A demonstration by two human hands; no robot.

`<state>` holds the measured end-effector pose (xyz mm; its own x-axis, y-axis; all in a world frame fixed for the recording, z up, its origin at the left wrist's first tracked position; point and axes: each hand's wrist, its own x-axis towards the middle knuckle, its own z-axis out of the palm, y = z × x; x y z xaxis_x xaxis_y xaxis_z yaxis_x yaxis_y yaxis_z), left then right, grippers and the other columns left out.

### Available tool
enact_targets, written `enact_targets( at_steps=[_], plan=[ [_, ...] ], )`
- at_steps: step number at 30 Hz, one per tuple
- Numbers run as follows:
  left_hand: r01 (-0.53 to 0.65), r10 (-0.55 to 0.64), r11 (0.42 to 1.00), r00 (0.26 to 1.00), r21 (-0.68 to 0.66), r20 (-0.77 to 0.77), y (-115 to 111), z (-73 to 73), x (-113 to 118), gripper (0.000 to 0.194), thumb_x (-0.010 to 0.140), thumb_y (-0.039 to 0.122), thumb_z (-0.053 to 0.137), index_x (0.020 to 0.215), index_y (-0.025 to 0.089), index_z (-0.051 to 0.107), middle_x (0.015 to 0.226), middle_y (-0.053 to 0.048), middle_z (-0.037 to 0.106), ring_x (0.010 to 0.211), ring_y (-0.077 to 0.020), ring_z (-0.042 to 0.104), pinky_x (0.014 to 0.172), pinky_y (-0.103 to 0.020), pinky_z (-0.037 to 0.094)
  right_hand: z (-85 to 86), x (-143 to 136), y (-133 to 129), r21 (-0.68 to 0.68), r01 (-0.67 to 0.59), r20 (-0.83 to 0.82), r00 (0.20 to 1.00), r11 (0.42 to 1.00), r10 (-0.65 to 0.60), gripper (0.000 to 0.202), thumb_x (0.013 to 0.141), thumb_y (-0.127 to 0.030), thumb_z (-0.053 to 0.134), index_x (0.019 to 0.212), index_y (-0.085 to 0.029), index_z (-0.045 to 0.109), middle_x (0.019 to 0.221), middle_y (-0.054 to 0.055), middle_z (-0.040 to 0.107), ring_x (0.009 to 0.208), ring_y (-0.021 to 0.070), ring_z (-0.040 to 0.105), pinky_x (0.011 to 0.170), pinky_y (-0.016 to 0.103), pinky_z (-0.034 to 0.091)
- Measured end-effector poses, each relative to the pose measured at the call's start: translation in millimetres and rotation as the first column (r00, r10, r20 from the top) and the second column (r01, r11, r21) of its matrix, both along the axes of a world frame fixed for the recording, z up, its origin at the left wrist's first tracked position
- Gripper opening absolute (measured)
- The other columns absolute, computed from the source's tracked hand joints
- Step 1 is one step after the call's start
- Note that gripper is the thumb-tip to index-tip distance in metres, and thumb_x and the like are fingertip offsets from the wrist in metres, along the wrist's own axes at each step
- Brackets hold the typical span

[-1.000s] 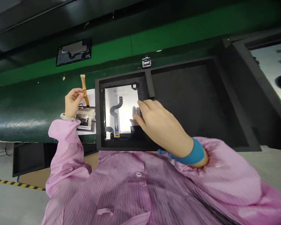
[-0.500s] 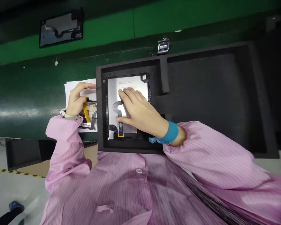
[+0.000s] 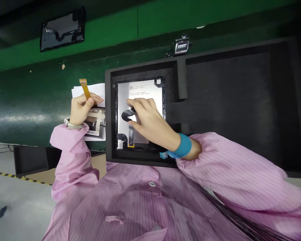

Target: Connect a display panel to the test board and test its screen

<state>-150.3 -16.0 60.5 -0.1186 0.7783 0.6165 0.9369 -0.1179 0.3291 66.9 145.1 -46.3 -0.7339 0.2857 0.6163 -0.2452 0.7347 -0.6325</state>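
Observation:
A silver panel [image 3: 145, 88] with a black curved flex cable [image 3: 126, 115] lies in the left pocket of a black foam tray [image 3: 180, 80]. My right hand [image 3: 147, 117] rests on the panel, its fingertips pinching the upper bend of that black cable. My left hand [image 3: 81, 107] is left of the tray, holding an orange flex strip [image 3: 84, 87] that sticks up from its fingers. Under that hand lies a small circuit part [image 3: 96, 122] on white paper [image 3: 95, 92].
The tray's large right pocket [image 3: 228, 100] holds nothing. A small metal clip device [image 3: 180, 47] sits beyond the tray. A dark panel [image 3: 62, 29] lies far left on the green conveyor belt [image 3: 27, 100]. A black bin [image 3: 30, 160] stands below the belt edge.
My left hand lifted the orange strip upright again after lowering it onto the circuit part. My right hand shifted from the panel's right side to its middle and pinched the black cable.

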Motion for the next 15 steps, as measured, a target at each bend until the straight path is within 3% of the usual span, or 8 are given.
enact_targets(
  at_steps=[2,5,6,8,10,12,15],
  plan=[
    [-0.04,0.036,0.998,0.997,0.056,0.07,3,-4.3,0,0.045,0.102,0.059,0.05,0.088,0.025,0.077,0.075,-0.003,0.076,0.07,-0.0185,0.074,0.069,-0.036,0.06,-3.2,-6,0,-0.22,-0.13,-0.089,0.99,0.967,0.112,0.065,0.085,-0.014,0.063,0.148,-0.019,0.046,0.149,0.016,0.047,0.127,0.0307,0.054,0.106,0.052,0.055],
    [-0.11,0.09,0.982,0.988,0.154,0.127,7,-7.4,2,0.036,0.101,0.058,0.056,0.121,0.031,0.068,0.075,0.002,0.075,0.065,-0.0163,0.073,0.066,-0.032,0.058,-5.7,-13,0,-0.508,-0.299,-0.243,0.949,0.808,0.199,0.086,0.084,-0.023,0.066,0.16,-0.028,0.025,0.168,0.013,0.021,0.13,0.0273,0.057,0.097,0.044,0.061],
    [-0.109,0.084,0.975,0.988,0.194,0.133,8,-7.6,3,0.036,0.1,0.057,0.057,0.125,0.032,0.065,0.078,0.002,0.076,0.069,-0.0168,0.074,0.069,-0.032,0.06,-5.1,-13,0,-0.568,-0.339,-0.281,0.936,0.75,0.21,0.092,0.085,-0.028,0.067,0.162,-0.033,0.017,0.169,0.012,0.019,0.131,0.027,0.058,0.096,0.043,0.061],
    [-0.083,0.049,0.965,0.989,0.247,0.139,10,-7.3,6,0.03,0.101,0.056,0.057,0.115,0.031,0.067,0.084,0.001,0.077,0.077,-0.0179,0.076,0.074,-0.034,0.061,-2.0,-13,0,-0.65,-0.405,-0.325,0.913,0.643,0.247,0.093,0.088,-0.036,0.067,0.163,-0.038,0.013,0.165,0.009,0.035,0.13,0.026,0.06,0.098,0.045,0.06],
    [-0.061,0.024,0.966,0.988,0.252,0.15,10,-7.3,9,0.034,0.103,0.056,0.053,0.095,0.027,0.069,0.08,0.001,0.075,0.073,-0.0173,0.076,0.072,-0.035,0.062,2.4,-11,-1,-0.704,-0.446,-0.335,0.895,0.552,0.296,0.076,0.092,-0.044,0.064,0.159,-0.034,0.03,0.149,0.008,0.056,0.129,0.0253,0.061,0.106,0.049,0.055],
    [-0.035,-0.002,0.977,0.985,0.212,0.17,9,-8.2,10,0.043,0.104,0.057,0.049,0.082,0.025,0.067,0.069,0.001,0.069,0.061,-0.0156,0.072,0.066,-0.034,0.061,5.8,-10,-2,-0.731,-0.471,-0.331,0.877,0.494,0.347,0.054,0.098,-0.053,0.055,0.145,-0.028,0.052,0.14,0.007,0.065,0.132,0.0249,0.058,0.115,0.051,0.047],
    [0.002,-0.03,0.992,0.972,0.122,0.233,8,-10.5,10,0.044,0.105,0.058,0.045,0.091,0.025,0.071,0.061,0.002,0.065,0.049,-0.0143,0.065,0.055,-0.032,0.056,7.4,-10,-4,-0.735,-0.466,-0.29,0.872,0.492,0.393,0.058,0.101,-0.068,0.038,0.125,-0.026,0.069,0.138,0.006,0.066,0.133,0.0244,0.055,0.117,0.05,0.04]
  ],
)
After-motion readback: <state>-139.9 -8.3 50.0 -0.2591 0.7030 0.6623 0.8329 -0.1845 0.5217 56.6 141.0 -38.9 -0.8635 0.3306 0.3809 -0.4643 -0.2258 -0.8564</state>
